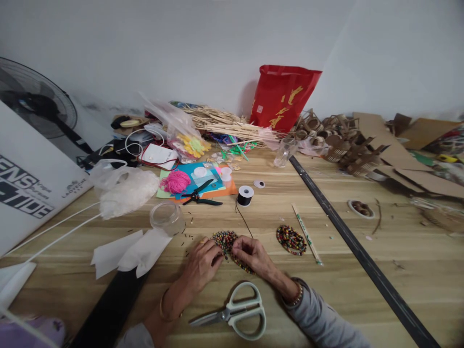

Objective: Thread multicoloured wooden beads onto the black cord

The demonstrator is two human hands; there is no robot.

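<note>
Multicoloured beads (223, 239) are heaped toward the bench's (340, 282) near edge, apparently for easy reach; fingers of the left hand (203, 261) and right hand (252, 254) are curled at them, whether gripping any cannot be told.

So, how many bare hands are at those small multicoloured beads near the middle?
2: the left hand at the left of the bead pile, the right hand at its right. No others show.
</note>
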